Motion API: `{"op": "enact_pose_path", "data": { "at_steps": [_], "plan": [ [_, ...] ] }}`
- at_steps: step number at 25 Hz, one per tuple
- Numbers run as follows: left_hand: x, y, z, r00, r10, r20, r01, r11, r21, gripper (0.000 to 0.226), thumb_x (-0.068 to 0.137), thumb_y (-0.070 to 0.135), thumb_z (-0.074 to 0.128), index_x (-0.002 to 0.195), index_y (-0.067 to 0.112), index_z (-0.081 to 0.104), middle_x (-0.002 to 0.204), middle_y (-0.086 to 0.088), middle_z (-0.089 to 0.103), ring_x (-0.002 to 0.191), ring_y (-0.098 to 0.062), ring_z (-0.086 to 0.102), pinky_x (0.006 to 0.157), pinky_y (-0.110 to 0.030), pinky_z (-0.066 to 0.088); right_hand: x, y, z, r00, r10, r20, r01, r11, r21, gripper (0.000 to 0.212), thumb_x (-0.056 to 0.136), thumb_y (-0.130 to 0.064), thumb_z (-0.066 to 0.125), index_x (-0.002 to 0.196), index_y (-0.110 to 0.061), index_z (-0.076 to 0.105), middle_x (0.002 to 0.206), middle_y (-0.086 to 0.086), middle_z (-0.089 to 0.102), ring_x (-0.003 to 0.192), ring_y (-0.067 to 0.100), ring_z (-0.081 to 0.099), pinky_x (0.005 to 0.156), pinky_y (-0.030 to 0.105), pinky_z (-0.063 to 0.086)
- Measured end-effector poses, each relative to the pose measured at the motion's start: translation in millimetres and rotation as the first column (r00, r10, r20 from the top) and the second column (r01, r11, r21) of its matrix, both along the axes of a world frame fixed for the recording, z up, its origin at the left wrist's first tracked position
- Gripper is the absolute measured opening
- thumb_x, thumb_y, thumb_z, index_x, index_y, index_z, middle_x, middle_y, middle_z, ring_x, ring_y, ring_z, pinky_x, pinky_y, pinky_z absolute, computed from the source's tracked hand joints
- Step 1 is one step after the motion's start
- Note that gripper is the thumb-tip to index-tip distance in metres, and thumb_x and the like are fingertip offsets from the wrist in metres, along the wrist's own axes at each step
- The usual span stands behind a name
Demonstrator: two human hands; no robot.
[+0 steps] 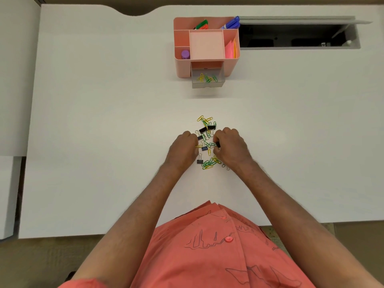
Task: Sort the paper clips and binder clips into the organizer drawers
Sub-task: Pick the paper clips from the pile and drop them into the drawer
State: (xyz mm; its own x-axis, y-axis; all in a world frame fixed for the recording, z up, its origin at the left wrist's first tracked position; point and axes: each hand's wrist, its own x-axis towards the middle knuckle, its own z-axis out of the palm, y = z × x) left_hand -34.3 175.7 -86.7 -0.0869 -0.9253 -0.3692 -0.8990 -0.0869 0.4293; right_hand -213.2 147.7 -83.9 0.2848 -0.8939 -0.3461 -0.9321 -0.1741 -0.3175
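A loose pile of yellow and green paper clips [206, 121] mixed with black binder clips [203, 129] lies on the white desk [104, 121] in front of me. My left hand [184, 149] rests at the pile's left edge, fingers curled, with a yellow paper clip [197, 146] at its fingertips. My right hand [230, 147] is at the right edge, fingers pinched on a black binder clip [217, 144]. The pink organizer [182, 67] stands farther back. Its clear drawer [208, 85] is pulled out and holds several yellow and green paper clips [207, 77].
The organizer's top compartments hold markers [202, 24], a purple glue stick [185, 54] and pink sticky notes [229, 49]. An open cable hatch [297, 36] sits in the desk to the organizer's right. The desk's front edge runs just before my red shirt.
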Motion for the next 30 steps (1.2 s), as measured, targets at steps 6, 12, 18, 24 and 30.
{"op": "enact_pose_path", "data": {
  "at_steps": [6,12,18,24,30],
  "plan": [
    [0,3,0,1.0,0.002,0.002,-0.002,1.0,-0.01,0.005,0.09,0.01,0.057,0.094,0.012,0.061,0.099,-0.006,0.059,0.089,-0.026,0.056,0.069,-0.039,0.05,-7,0,2,0.999,-0.04,0.034,0.042,0.998,-0.051,0.018,0.082,-0.023,0.064,0.097,-0.018,0.056,0.097,0.0,0.055,0.091,0.023,0.049,0.067,0.035,0.042],
    [5,6,-2,0.998,0.032,-0.062,-0.033,0.999,-0.027,0.014,0.091,0.007,0.057,0.102,0.015,0.061,0.097,-0.002,0.063,0.088,-0.024,0.059,0.074,-0.039,0.051,-32,-6,3,0.969,-0.2,0.149,0.219,0.967,-0.13,0.025,0.09,-0.016,0.066,0.113,-0.018,0.057,0.113,0.003,0.053,0.104,0.025,0.053,0.071,0.04,0.053],
    [6,3,-4,0.996,0.069,-0.059,-0.069,0.998,-0.01,0.021,0.097,0.01,0.057,0.115,0.017,0.065,0.109,-0.003,0.065,0.098,-0.024,0.061,0.079,-0.034,0.048,-15,23,1,0.998,0.023,0.052,-0.014,0.984,-0.175,0.048,0.083,-0.036,0.076,0.124,-0.015,0.062,0.117,0.006,0.06,0.105,0.029,0.057,0.085,0.042,0.05],
    [6,3,-3,0.996,0.074,-0.051,-0.074,0.997,-0.008,0.02,0.096,0.01,0.057,0.112,0.018,0.067,0.109,-0.003,0.065,0.099,-0.024,0.061,0.079,-0.035,0.048,2,32,-8,0.993,0.013,0.115,-0.003,0.996,-0.087,0.053,0.086,-0.026,0.079,0.134,-0.012,0.062,0.122,0.008,0.06,0.112,0.029,0.055,0.091,0.044,0.051],
    [3,3,-4,0.995,0.082,-0.052,-0.082,0.997,0.008,0.007,0.095,0.017,0.063,0.099,0.02,0.067,0.1,0.001,0.065,0.093,-0.022,0.06,0.072,-0.033,0.046,5,16,-7,0.984,-0.024,0.179,0.035,0.997,-0.063,0.023,0.091,-0.005,0.066,0.113,-0.011,0.069,0.107,0.006,0.062,0.099,0.024,0.06,0.076,0.041,0.055]
  ]
}}
